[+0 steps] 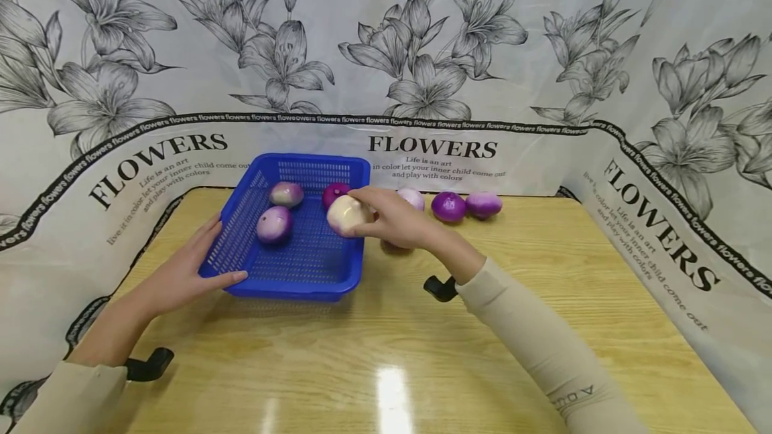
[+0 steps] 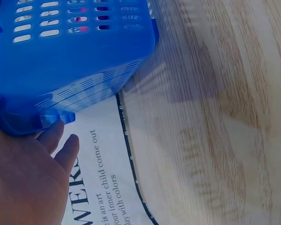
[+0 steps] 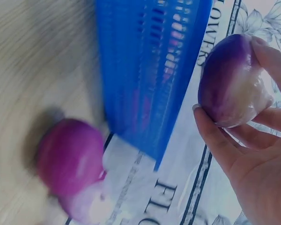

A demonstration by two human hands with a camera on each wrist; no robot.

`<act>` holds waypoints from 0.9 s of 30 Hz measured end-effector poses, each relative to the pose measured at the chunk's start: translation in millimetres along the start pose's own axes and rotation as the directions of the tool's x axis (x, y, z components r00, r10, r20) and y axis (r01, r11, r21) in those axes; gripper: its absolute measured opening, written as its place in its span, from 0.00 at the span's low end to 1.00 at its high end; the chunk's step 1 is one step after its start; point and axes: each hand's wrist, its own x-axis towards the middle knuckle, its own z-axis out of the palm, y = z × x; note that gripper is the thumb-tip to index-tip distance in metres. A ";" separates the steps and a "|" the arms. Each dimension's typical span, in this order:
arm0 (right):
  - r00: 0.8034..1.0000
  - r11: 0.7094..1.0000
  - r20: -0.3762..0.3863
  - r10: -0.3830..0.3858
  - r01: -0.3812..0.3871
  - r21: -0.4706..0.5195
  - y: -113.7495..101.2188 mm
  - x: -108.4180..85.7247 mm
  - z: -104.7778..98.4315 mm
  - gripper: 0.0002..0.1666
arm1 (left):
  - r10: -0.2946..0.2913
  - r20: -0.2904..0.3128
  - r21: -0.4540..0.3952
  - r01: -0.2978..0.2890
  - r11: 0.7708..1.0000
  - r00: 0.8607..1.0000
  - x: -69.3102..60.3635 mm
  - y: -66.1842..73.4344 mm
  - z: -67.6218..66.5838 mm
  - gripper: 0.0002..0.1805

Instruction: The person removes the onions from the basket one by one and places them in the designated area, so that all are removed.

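Observation:
My right hand (image 1: pixel 395 220) grips a pale onion with a purple side (image 1: pixel 346 215) between thumb and fingers, above the right rim of a blue plastic basket (image 1: pixel 289 290). The same onion (image 3: pixel 234 82) shows purple and cream in the right wrist view, beside the basket wall (image 3: pixel 140 70). At the basket's left front corner, my left hand (image 1: pixel 181 276) holds the rim, thumb along the front edge and fingers along the left side. Inside lie a pale purple onion (image 1: pixel 286 195), a purple-and-white onion (image 1: pixel 274 225) and a dark purple onion (image 1: pixel 335 193), partly hidden by the held one.
Right of the basket, a pale onion (image 1: pixel 411 198) and two purple onions, one (image 1: pixel 448 207) beside the other (image 1: pixel 484 205), sit on the wooden table (image 1: pixel 512 273). Another onion (image 1: pixel 395 247) is mostly hidden under my right hand. Flower-printed cloth (image 1: pixel 434 106) stands behind.

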 end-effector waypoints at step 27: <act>0.987 0.989 -0.068 0.142 -0.144 -0.027 73.3 -80.1 -28.4 0.37 | -0.009 -0.003 -0.014 0.009 1.000 1.000 -1.8 0.2 -0.2 0.63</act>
